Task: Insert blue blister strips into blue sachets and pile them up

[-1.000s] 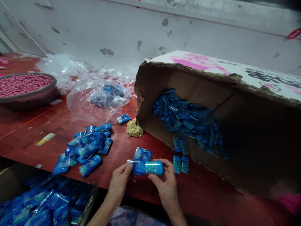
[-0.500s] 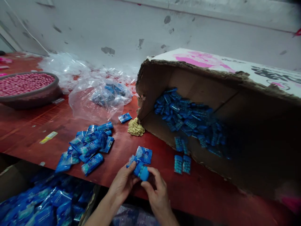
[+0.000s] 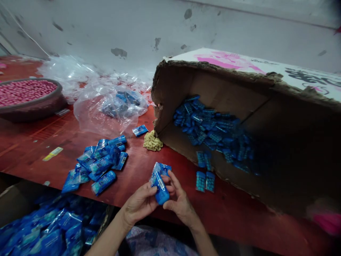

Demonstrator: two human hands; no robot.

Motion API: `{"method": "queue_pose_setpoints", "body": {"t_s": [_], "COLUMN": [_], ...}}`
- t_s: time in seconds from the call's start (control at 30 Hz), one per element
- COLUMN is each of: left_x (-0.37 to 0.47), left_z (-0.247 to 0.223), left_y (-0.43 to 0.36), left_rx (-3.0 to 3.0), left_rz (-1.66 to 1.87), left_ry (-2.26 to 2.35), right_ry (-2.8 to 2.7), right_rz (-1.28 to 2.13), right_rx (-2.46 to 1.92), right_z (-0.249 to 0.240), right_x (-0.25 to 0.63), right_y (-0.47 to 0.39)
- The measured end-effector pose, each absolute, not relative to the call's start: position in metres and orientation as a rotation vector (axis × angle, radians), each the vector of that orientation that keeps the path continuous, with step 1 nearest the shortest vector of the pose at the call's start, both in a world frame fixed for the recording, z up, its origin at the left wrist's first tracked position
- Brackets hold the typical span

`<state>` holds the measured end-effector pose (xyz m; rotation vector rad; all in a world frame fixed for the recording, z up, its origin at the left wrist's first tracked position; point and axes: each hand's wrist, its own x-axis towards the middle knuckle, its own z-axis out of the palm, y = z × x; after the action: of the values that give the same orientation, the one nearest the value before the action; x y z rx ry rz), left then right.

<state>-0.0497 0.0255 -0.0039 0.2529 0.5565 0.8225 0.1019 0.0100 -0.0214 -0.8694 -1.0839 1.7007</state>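
Note:
A small blue candy pack [image 3: 161,192] is held over the table's front edge, its printed blue wrapper around the container. My left hand [image 3: 141,203] grips it from the left, thumb on its side. From the right, my right hand [image 3: 182,204] closes round it, with the thumb near its lower end and fingers partly hidden behind. Just beyond the hands lies a flat printed blue wrapper [image 3: 163,167], partly covered. To the left is a pile of wrapped blue packs [image 3: 102,164]. Two unwrapped clear containers of blue candies [image 3: 205,181] lie to the right.
A cardboard box [image 3: 226,76] on its side holds many unwrapped containers [image 3: 213,128]. Around it on the red table are a yellow crumpled cloth [image 3: 152,141], a clear plastic bag [image 3: 87,113] and a basin [image 3: 32,111] of pink balls. Below left, a bin holds wrapped packs [image 3: 53,234].
The candy container's bead-filled part, visible before, is now covered by the wrapper. My right hand has shifted its fingers up along the pack. The view has shifted slightly.

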Motion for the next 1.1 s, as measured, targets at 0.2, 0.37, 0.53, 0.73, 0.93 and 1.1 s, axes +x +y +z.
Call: {"method": "queue_pose_setpoints", "body": {"t_s": [0.2,0.37,0.53,0.73,0.93,1.1], "left_x": [-0.042,-0.031,-0.027,-0.021,-0.072,-0.139], "left_z": [-0.008,-0.009,-0.008,-0.003,0.005,0.018], "left_y": [0.019,0.012,0.007,0.006,0.026,0.043], "left_rx": [0.222,0.182,0.171,0.146,0.019,-0.093], "left_rz": [0.872,0.965,1.023,1.024,1.308,1.639], "left_ry": [0.550,0.601,0.704,0.726,0.975,0.909], "right_ry": [-1.225,-1.248,-1.217,-1.227,-1.560,-1.953], "right_rz": [1.550,1.481,1.437,1.436,1.136,0.470], "right_rx": [-0.978,-1.021,-1.045,-1.030,-1.268,-1.696], "right_z": [-0.024,-0.028,-0.032,-0.034,-0.027,-0.028], "right_x": [0.104,0.102,0.094,0.090,0.095,0.095], "right_y": [0.006,0.003,0.000,0.002,0.019,0.045]}}
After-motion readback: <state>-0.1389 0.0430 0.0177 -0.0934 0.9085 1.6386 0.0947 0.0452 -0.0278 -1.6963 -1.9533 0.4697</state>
